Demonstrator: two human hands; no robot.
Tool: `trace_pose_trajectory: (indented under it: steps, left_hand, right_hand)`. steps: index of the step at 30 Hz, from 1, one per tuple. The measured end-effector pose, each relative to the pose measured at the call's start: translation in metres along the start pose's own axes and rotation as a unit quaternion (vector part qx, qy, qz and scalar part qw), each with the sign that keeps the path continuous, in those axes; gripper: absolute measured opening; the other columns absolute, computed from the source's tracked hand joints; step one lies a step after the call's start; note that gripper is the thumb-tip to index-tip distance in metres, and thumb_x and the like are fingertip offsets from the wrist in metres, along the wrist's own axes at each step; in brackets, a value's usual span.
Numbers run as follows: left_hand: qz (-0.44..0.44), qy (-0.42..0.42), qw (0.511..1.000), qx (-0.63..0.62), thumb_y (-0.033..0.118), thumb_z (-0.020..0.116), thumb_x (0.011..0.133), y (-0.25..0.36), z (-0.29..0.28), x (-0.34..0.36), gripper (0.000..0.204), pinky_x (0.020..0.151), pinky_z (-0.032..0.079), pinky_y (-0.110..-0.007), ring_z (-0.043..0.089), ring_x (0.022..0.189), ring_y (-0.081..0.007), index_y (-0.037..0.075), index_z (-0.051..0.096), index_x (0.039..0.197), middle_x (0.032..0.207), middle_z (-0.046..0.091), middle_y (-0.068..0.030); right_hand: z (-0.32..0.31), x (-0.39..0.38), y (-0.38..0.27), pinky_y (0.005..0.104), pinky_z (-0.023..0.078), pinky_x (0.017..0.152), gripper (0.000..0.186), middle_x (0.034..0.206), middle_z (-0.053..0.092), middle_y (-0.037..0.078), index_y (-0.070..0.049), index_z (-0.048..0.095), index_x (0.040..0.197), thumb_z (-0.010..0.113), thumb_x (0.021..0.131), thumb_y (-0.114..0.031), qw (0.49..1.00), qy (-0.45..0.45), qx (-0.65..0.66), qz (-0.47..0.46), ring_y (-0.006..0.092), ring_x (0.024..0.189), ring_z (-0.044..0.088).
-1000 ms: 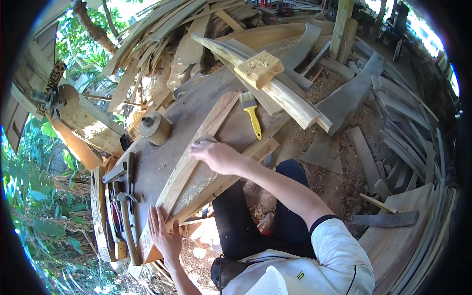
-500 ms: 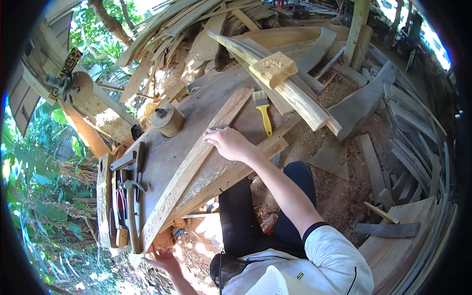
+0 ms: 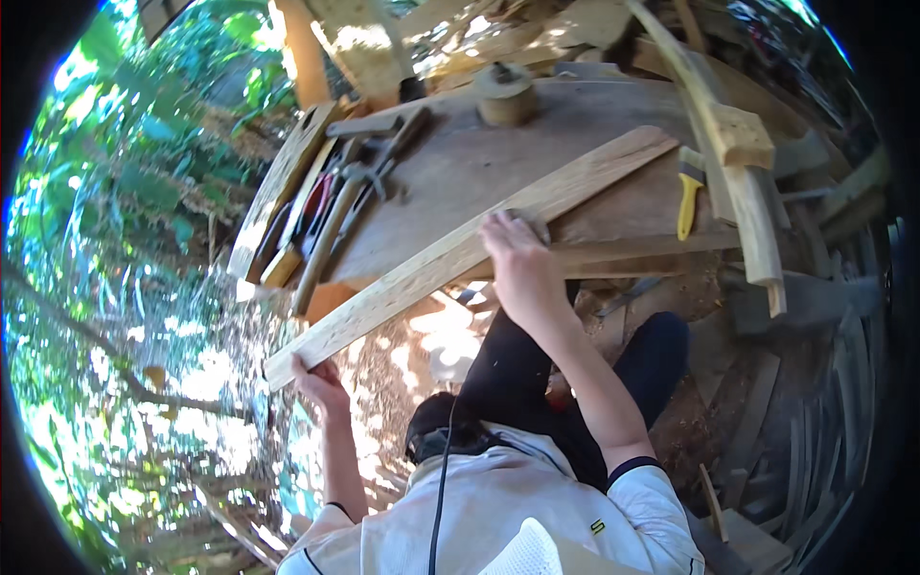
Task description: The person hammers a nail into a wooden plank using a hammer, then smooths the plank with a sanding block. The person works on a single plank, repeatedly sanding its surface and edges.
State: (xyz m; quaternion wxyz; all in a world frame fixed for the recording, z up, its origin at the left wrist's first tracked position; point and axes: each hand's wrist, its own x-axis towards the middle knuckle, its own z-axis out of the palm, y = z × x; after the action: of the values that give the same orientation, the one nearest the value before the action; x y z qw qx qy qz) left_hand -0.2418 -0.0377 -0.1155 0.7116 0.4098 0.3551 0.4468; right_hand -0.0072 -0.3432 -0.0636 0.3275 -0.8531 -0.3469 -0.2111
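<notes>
A long, pale wooden board (image 3: 412,259) lies slantwise on the brown workbench (image 3: 450,163), its near-left end sticking out past the edge. At that end my left hand (image 3: 324,385) is closed around the board, thumb on top and fingers underneath. About midway along, my right hand (image 3: 522,273) presses down on the board with its fingers over a small, dark, rounded pad (image 3: 539,227). Most of the pad is hidden by the hand, and its exact kind cannot be made out. A brush (image 3: 688,196) with a yellow handle lies to the right of the board.
Left on the bench are a hammer (image 3: 335,216), red-handled pliers (image 3: 313,201) and several other tools beside a wooden strip (image 3: 283,196). A round block (image 3: 505,96) stands at the back. Rough timber with a wooden block (image 3: 743,139) on it projects over the right side.
My left hand has come up and gripped the board's near end. The board now sticks out further to the left. My right hand stays on the pad, and the head view has turned.
</notes>
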Motion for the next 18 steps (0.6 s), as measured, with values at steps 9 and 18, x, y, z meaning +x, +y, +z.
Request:
trace_pose_trajectory:
  steps: [9, 18]
  left_hand:
    - [0.128, 0.064, 0.989, -0.037, 0.035, 0.057, 0.108, 0.054, 0.050, -0.060, 0.031, 0.049, 0.034, -0.026, 0.034, 0.049, -0.0059, 0.015, 0.054, 0.085, 0.057, 0.035, 0.0072]
    - [0.431, -0.039, 0.901, 0.018, 0.030, 0.053, 0.108, 0.059, 0.036, -0.053, 0.019, 0.057, 0.038, -0.021, 0.037, 0.062, -0.0073, 0.017, 0.062, 0.118, 0.086, 0.044, 0.0005]
  right_hand:
    - [0.002, -0.014, -0.136, 0.0436, 0.050, 0.112, 0.055, 0.135, 0.066, 0.023, 0.001, 0.063, 0.135, 0.060, 0.080, 0.006, 0.968, -0.003, 0.189, -0.163, 0.0356, 0.127, 0.064]
    - [-0.048, 0.017, -0.094, 0.0441, 0.047, 0.117, 0.061, 0.144, 0.063, 0.019, 0.000, 0.063, 0.139, 0.057, 0.079, 0.011, 0.996, 0.013, 0.091, -0.002, 0.0344, 0.139, 0.056]
